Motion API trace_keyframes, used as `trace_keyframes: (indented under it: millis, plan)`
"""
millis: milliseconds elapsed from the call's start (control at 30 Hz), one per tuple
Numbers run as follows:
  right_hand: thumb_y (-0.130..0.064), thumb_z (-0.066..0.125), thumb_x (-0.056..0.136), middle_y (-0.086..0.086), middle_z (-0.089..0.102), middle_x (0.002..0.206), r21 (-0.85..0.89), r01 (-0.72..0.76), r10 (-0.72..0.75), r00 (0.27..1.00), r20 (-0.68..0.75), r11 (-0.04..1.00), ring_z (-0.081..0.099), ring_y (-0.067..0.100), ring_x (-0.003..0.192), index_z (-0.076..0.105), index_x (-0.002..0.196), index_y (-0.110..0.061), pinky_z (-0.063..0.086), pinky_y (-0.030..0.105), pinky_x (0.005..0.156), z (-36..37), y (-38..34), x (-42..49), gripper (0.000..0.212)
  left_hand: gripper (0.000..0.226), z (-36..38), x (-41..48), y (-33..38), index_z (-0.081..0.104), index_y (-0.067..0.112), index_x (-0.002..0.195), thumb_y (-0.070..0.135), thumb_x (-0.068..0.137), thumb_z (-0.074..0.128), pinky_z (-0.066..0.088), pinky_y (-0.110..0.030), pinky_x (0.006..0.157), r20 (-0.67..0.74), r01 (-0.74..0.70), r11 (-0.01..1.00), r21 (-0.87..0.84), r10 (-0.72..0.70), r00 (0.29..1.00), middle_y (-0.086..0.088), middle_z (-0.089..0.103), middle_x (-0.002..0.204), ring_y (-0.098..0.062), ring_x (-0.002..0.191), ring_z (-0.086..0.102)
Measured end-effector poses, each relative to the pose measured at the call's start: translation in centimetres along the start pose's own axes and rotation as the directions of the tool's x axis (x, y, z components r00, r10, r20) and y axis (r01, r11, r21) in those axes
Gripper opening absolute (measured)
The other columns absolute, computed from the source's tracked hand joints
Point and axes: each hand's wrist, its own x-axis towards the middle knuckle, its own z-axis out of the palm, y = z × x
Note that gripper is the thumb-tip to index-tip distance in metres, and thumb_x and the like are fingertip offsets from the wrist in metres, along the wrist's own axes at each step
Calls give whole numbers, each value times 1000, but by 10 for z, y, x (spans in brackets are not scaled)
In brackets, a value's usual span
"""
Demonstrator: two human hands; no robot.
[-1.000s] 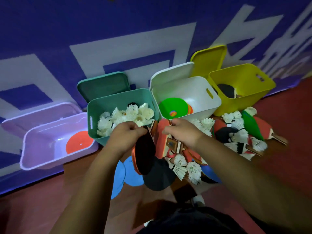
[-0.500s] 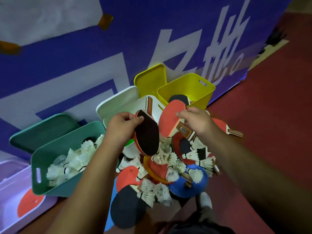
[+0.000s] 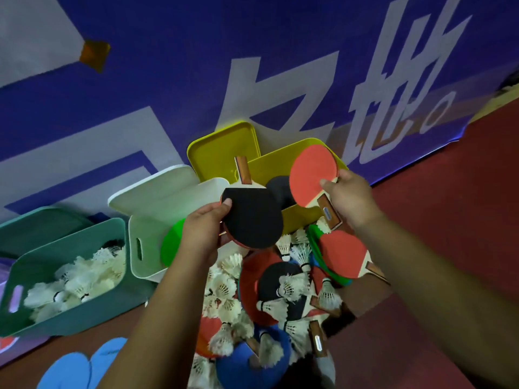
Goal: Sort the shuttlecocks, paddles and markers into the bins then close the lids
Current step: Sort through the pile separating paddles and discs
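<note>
**Head view: two paddles held at the yellow bin's rim**

Four open bins stand in a row against the blue printed banner wall [image 3: 252, 66], each with its lid leaning behind it, so that side is closed off. Dark red floor [image 3: 449, 220] stretches to the right of the row.

The left hand [image 3: 202, 234] grips a black-faced wooden table-tennis paddle [image 3: 252, 217] by the edge of its blade. The handle points up and away, and the blade hangs over the near corner where the white plastic bin [image 3: 146, 228] meets the yellow plastic bin [image 3: 297, 217]. The right hand [image 3: 348, 200] pinches a red-faced wooden paddle [image 3: 311, 175] where blade meets handle, with the blade above the yellow bin's right rim. The two blades are near each other but do not touch.

Inside the yellow bin lies one dark round paddle face [image 3: 280, 186]. The white bin holds a bright green flat disc marker [image 3: 171, 245]. The teal plastic bin [image 3: 98, 310] to the left is partly filled with white feather shuttlecocks [image 3: 84, 276]. Only a sliver of a lilac bin [image 3: 2, 273] shows at the left edge.

Just in front of the bins and below both forearms, a mixed heap of shuttlecocks and paddles [image 3: 224, 290] crowds the floor. Two pale blue flat disc markers [image 3: 78, 366] lie to its left.
</note>
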Motion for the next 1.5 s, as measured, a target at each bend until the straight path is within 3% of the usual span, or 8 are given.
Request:
trace_keyframes:
  millis: [300, 433, 567, 700, 967, 1233, 1400, 1500]
  plan:
    - [-33, 61, 99, 5, 73, 100, -621, 283, -288, 953, 95, 731, 66, 40, 101, 62, 120, -31, 56, 47, 86, 32, 4, 99, 21, 12, 29, 22, -23, 70, 10, 107, 20, 105, 64, 65, -35, 69, -111, 77, 995, -68, -84, 990, 2, 80, 87, -15, 75, 78]
    - [-34, 58, 102, 12, 71, 116, -690, 311, -198, 950, 242, 653, 60, 44, 115, 53, 139, -43, 46, 51, 97, 54, 12, 125, 38, 11, 23, 28, -25, 70, 12, 106, 22, 104, 65, 59, -46, 88, -125, 88, 995, -53, -94, 988, 1, 78, 87, -24, 87, 72]
    - [-29, 53, 103, 12, 62, 142, -701, 354, -42, 906, 420, 619, 57, 45, 126, 46, 151, -44, 51, 50, 103, 67, 23, 149, 50, 10, 22, 33, -26, 71, 14, 107, 23, 102, 67, 56, -42, 83, -147, 97, 992, -75, -107, 983, -1, 77, 93, -28, 91, 67]
    - [-15, 54, 100, 20, 62, 140, -673, 295, 8, 913, 408, 678, 60, 44, 124, 34, 164, -24, 57, 49, 95, 68, 23, 163, 67, 13, 28, 35, -29, 71, 14, 111, 23, 104, 64, 60, -39, 79, -122, 101, 993, -68, -108, 987, -2, 78, 100, -25, 90, 71]
    - [-5, 53, 99, 4, 73, 126, -385, 278, -200, 953, 229, 880, 66, 27, 118, 67, 132, -17, 53, 33, 97, 45, 26, 130, 37, 19, 62, 52, -25, 72, 6, 113, 22, 104, 65, 63, -45, 90, -97, 116, 990, -85, -124, 987, -1, 82, 95, -25, 98, 76]
    - [-57, 62, 98, -4, 72, 115, -67, 8, 9, 970, 241, 998, 67, 19, 103, 65, 121, -23, 56, 39, 87, 17, 34, 74, 41, 30, 123, 75, -23, 60, 3, 135, 12, 108, 55, 64, -40, 88, 132, 214, 953, -213, -188, 973, -16, 73, 130, -30, 116, 73]
    - [-19, 72, 97, 2, 75, 108, 375, -265, 191, 956, 223, 888, 74, 18, 91, 67, 115, -17, 57, 26, 53, 4, 36, 67, 18, 36, 154, 65, -31, 59, 1, 139, -2, 106, 46, 64, -37, 91, 303, 257, 906, -335, -155, 940, -16, 71, 132, -27, 117, 72]
    - [-8, 67, 98, 8, 77, 105, 423, -247, 181, 965, 190, 872, 77, 27, 96, 68, 99, -17, 64, 41, 67, -1, 36, 76, 10, 41, 157, 65, -37, 54, 1, 144, -4, 104, 50, 63, -35, 86, 280, 254, 892, -373, -153, 948, -18, 68, 138, -25, 114, 73]
